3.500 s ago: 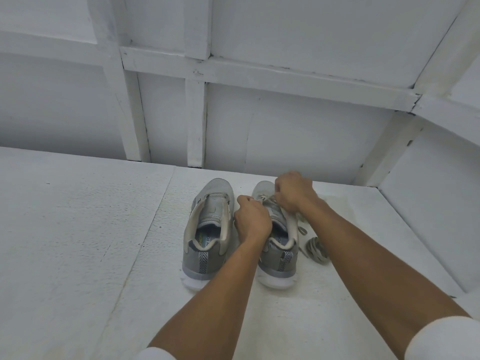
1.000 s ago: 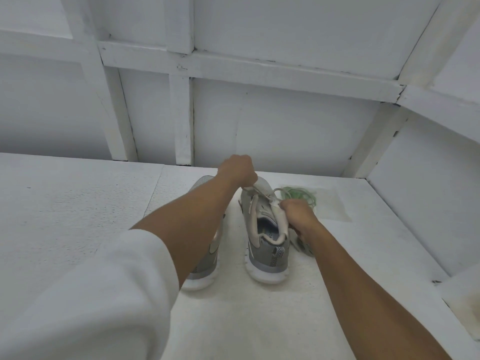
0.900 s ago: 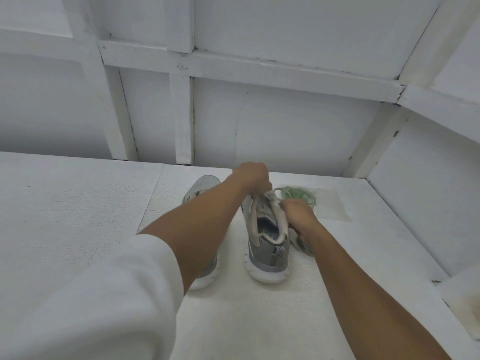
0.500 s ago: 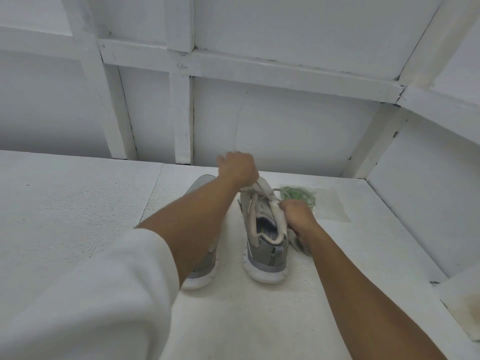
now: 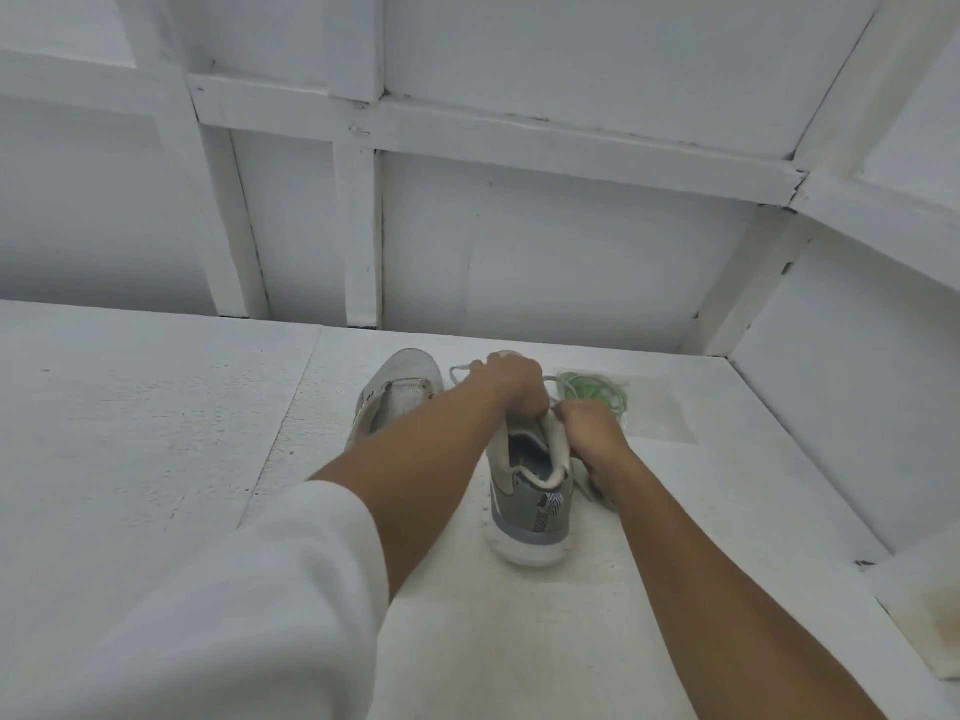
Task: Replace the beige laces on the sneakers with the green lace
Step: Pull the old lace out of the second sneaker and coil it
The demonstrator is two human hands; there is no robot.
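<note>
Sneaker [image 5: 525,493] gripped by curled right hand [image 5: 592,426] while left hand [image 5: 511,381] pinches beige lace [image 5: 466,365].

No legible text, brand, number or sign. Heel patch [image 5: 549,504] on right sneaker [image 5: 524,532], at 3 o'clock of left sneaker [image 5: 402,389]: black-and-white zigzag only, no letters made out. Insole [image 5: 527,452] of right sneaker: any print too blurred to read.
</note>
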